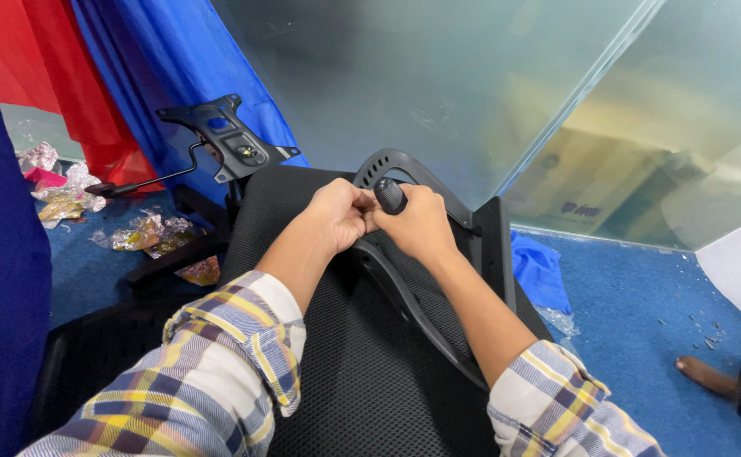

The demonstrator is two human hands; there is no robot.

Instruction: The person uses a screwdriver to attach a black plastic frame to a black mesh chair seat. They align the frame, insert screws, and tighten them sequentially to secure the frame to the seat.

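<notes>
One dark rounded knob (390, 195) sits on a curved black plastic bracket (404, 296); the right hand (421, 224) grips it, the left hand (338, 214) pinches beside.

A single head-worn camera looked down and forward along the person's forearms, close over both hands (379, 222) at mid-frame. It faced a glass wall (472, 93) and blue carpet (641, 313). No second view overlapped it.
</notes>
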